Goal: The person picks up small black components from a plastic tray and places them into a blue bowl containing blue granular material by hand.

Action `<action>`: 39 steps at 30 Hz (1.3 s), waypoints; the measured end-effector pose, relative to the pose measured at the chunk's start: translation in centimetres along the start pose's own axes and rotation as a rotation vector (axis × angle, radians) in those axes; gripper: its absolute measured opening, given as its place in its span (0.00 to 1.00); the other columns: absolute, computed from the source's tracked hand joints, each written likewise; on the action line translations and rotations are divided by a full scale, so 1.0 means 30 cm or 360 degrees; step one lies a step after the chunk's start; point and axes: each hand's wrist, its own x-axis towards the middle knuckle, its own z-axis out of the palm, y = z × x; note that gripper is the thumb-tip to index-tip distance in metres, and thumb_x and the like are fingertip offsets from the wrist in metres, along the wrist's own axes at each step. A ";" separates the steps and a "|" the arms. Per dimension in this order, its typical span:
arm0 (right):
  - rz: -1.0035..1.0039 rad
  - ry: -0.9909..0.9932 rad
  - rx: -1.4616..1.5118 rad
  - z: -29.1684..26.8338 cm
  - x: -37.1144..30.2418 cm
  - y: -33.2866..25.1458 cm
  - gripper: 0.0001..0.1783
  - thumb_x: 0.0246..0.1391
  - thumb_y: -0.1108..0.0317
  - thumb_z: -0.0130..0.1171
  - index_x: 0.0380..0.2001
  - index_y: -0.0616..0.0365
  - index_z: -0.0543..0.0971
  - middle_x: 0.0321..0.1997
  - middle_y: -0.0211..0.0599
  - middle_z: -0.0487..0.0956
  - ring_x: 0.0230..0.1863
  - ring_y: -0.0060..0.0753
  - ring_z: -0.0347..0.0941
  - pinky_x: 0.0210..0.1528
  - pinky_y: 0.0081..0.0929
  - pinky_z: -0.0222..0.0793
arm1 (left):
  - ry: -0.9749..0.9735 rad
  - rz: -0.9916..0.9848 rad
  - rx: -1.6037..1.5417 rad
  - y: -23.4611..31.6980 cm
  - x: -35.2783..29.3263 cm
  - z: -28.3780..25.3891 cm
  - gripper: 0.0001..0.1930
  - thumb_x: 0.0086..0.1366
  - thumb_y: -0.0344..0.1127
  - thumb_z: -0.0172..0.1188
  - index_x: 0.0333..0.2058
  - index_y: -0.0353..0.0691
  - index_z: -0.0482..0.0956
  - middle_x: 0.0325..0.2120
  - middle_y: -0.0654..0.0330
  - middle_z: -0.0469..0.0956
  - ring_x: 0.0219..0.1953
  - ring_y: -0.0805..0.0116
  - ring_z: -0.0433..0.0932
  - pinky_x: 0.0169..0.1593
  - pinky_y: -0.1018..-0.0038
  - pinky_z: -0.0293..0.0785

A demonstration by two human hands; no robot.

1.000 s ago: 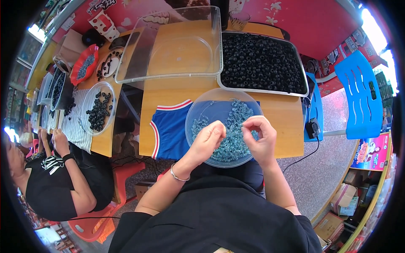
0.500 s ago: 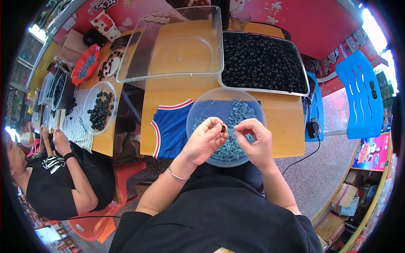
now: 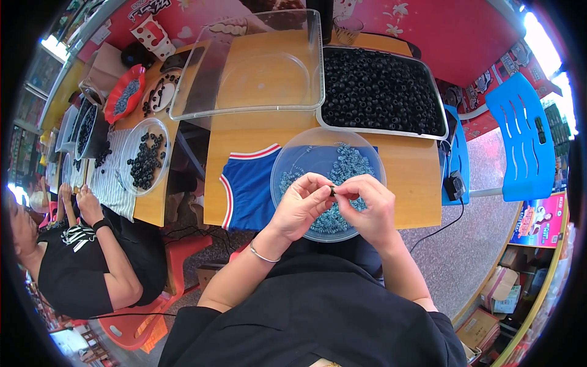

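My left hand [image 3: 302,207] pinches a small round black plastic part [image 3: 332,191] between thumb and fingertips. Meeting it from the other side is my right hand [image 3: 370,205], its thumb and forefinger pressed together at the part's edge; what is between them is too small to make out. Both hands are over a round clear tub [image 3: 281,160] that holds many small pale blue spiral-shaped pieces [image 3: 351,160]. Beyond them, a rectangular tray [image 3: 441,116] is heaped with similar black parts [image 3: 382,92].
A blue cloth with red and white trim [image 3: 247,189] lies partly under the tub. Behind stands an upturned clear bin [image 3: 244,113]. At left a person in black [image 3: 92,263] sits by a bowl of black parts [image 3: 147,162]. A blue chair [image 3: 520,140] stands right.
My right hand has moved left and its fingertips now meet the black part in my left hand. The left hand has turned slightly, bringing the part a little to the right.
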 end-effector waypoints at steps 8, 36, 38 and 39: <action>-0.0088 0.0018 -0.0058 -0.008 0.000 -0.001 0.12 0.42 0.79 0.69 0.33 0.56 0.83 0.31 0.34 0.79 0.30 0.27 0.77 0.30 0.22 0.73 | -0.0039 -0.0030 -0.0179 0.006 0.017 -0.002 0.06 0.67 0.31 0.58 0.42 0.40 0.75 0.39 0.61 0.78 0.41 0.73 0.79 0.46 0.78 0.79; -0.0030 -0.1770 0.1759 0.249 0.032 0.106 0.54 0.37 0.53 0.78 0.63 0.64 0.62 0.66 0.43 0.62 0.67 0.38 0.58 0.67 0.34 0.55 | -0.0445 -0.0072 -0.1259 0.065 0.108 0.266 0.08 0.70 0.33 0.54 0.46 0.43 0.73 0.44 0.55 0.73 0.41 0.71 0.76 0.44 0.78 0.80; -0.0006 -0.1637 0.1766 0.252 0.023 0.096 0.51 0.35 0.51 0.79 0.59 0.64 0.65 0.62 0.40 0.66 0.63 0.36 0.61 0.64 0.33 0.57 | -0.0477 -0.0022 -0.1163 0.081 0.111 0.274 0.07 0.70 0.33 0.54 0.45 0.43 0.73 0.44 0.56 0.74 0.40 0.72 0.77 0.44 0.78 0.80; -0.0013 -0.1639 0.1767 0.245 0.013 0.086 0.51 0.35 0.51 0.79 0.59 0.64 0.65 0.62 0.40 0.66 0.63 0.36 0.61 0.64 0.33 0.57 | -0.0506 0.0029 -0.1067 0.091 0.114 0.279 0.07 0.70 0.32 0.54 0.45 0.43 0.73 0.43 0.56 0.75 0.40 0.72 0.77 0.43 0.78 0.80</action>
